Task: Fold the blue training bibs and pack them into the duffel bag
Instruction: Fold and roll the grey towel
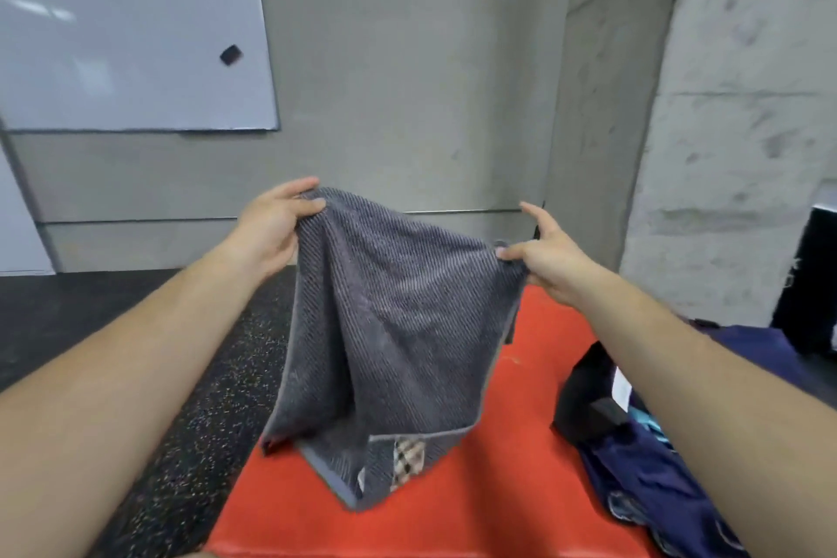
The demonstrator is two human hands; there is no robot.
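I hold up a grey ribbed towel [389,331] with a small checked patch near its lower hem. My left hand [271,227] pinches its upper left corner and my right hand [543,258] pinches its upper right corner, index finger pointing up. The towel hangs down and its bottom corner touches the orange mat [498,489]. At the right edge lies dark blue fabric [656,480], partly hidden under my right forearm. A black bag-like thing [584,399] with a white label lies against the blue fabric.
The orange mat lies on dark speckled floor [190,399]. A grey concrete wall [407,59] stands ahead with a whiteboard [127,27] at the upper left. A black object [810,281] stands at the far right.
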